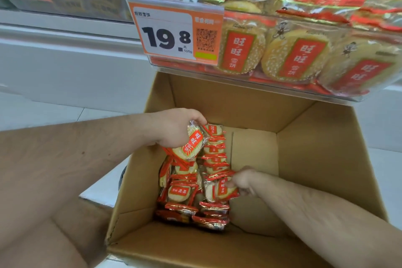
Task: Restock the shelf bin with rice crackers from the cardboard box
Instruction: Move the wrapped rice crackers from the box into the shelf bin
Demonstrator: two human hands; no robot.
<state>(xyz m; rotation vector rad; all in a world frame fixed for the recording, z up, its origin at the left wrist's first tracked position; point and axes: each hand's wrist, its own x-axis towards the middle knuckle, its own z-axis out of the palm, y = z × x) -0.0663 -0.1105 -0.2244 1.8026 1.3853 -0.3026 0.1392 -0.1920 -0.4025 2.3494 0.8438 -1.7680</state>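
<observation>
An open cardboard box [322, 159] stands on the floor below the shelf. Several red-and-clear rice cracker packs [214, 152] lie in rows along its left half. My left hand [174, 128] grips a small stack of cracker packs [191, 143] lifted above the rows. Deeper in the box, my right hand [243, 180] pinches another cracker pack [221, 189] lying on the pile. Above the box, the clear shelf bin [282, 90] is heaped with the same packs.
An orange price tag [171, 32] reading 19.8 hangs on the bin's front left corner. A white shelf base [65, 67] and pale floor tiles lie to the left. The box's right half shows bare cardboard bottom [254, 150].
</observation>
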